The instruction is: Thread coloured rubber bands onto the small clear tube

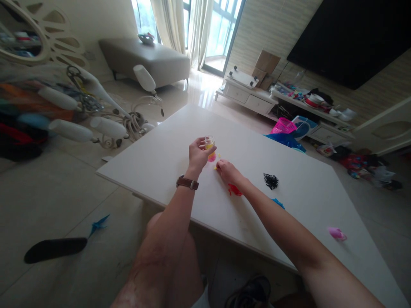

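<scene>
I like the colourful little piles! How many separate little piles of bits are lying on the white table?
5 that I can see: yellow bits by the right hand, red under that wrist, black, blue beside the forearm, pink near the edge. More may hide under the hands.

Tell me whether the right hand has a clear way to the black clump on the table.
Probably yes. The right hand rests on the white table, and the black clump lies to its right with only bare tabletop between them. The left hand holds a small jar off to the other side.

1 head-worn camera looks forward and down, close over the white table, room beyond.
</scene>
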The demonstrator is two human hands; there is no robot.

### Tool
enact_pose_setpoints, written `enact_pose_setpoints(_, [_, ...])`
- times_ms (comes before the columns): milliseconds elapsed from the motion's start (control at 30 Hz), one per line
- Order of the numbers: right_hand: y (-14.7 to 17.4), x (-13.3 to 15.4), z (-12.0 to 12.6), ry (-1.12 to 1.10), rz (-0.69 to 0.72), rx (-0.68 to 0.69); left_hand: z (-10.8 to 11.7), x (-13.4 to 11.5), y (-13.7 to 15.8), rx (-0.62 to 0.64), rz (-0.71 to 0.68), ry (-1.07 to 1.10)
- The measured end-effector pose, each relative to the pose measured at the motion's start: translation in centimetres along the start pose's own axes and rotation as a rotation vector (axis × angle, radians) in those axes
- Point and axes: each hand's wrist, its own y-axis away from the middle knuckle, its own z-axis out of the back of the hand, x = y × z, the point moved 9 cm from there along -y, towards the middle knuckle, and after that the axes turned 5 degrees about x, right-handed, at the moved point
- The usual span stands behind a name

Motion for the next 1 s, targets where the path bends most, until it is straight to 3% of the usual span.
enact_pose_setpoints(200, [-3.3,-3.0,2.9,-0.002,-0.175,-0.152,0.1,-0.1,0.0,0.001,0.001,0.005])
enact_pose_setpoints(300, [-4.8,-3.8,2.8,-0.021,-0.220,-0.154,0.1,-0.2,0.1,0.003,0.007,0.010])
enact_pose_setpoints(567, [-5.6,-3.9,1.3,-0.002,-0.252,-0.149,0.4,0.1,-0.1,0.017,0.021,-0.062])
enact_pose_setpoints(733, [-5.6,-2.7,3.5,-0.048,-0.259,-0.181,0.3,0.3,0.2,0.036,0.019,-0.196])
enact_pose_setpoints(833, [-4.9,-0.6,6.4,-0.099,-0.157,-0.247,0.2,-0.1,0.4,0.043,-0.033,-0.393])
enact_pose_setpoints(1000, [-3.2,5.0,9.7,0.001,0.242,-0.172,-0.5,-1.3,0.9,0.059,-0.181,-0.640])
